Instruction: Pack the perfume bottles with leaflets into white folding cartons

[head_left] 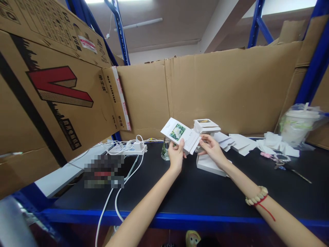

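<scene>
My left hand [176, 156] is closed around a small white box [167, 128] printed with a white flower among green leaves. It is held up tilted above the black tabletop. At the box's right end, the thumb and fingers of my right hand [212, 150] pinch the end with its flap. Just behind, a stack of similar white boxes [207, 125] stands with a yellow-flower picture on top. Under my right hand lies a larger white box [209, 165], partly hidden. A clear glass [165, 151] stands behind my left hand.
White folded papers [243, 144] lie to the right, near a bagged drink cup [299, 123] and keys on a ring [281, 164]. On the left are a power strip [136, 147], white cables, and a device with a blurred screen [108, 171]. Cardboard walls [218, 89] enclose the back.
</scene>
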`<action>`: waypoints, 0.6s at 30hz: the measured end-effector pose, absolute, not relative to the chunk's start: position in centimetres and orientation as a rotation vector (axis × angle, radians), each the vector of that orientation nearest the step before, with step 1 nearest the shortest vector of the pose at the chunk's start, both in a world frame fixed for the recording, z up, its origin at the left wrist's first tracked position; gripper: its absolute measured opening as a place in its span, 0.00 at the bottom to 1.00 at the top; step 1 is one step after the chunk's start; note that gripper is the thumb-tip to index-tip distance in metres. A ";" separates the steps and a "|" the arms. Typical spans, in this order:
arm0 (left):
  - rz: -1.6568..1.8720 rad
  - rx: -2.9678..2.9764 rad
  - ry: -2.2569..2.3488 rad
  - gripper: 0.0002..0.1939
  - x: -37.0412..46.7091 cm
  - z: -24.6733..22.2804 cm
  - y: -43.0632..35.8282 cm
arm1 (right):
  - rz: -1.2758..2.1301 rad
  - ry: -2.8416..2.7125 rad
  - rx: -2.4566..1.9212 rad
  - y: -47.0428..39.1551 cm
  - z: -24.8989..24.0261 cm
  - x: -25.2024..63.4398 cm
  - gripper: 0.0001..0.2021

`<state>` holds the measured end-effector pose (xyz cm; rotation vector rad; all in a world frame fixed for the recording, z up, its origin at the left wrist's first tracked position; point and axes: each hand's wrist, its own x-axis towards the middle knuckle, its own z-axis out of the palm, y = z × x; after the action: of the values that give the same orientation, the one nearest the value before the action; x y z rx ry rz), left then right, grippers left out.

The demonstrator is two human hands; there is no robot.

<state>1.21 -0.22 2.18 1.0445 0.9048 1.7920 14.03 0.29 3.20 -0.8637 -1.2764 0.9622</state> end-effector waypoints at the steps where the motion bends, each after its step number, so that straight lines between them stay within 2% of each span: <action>1: 1.796 1.041 0.903 0.23 1.2 2.2 -0.2 | 0.941 -1.305 -0.864 0.3 3.1 14.0 0.22; 13: 1.663 1.106 0.872 0.29 0.9 2.0 0.2 | 0.943 -1.266 -0.804 0.7 2.9 14.0 0.24; 18: 1.625 1.112 0.878 0.27 1.0 1.9 0.2 | 0.964 -1.251 -0.809 0.7 3.1 14.0 0.25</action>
<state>0.98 0.22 1.94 1.1116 0.8776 1.6245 13.99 0.69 3.06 -0.8094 -1.2511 0.9638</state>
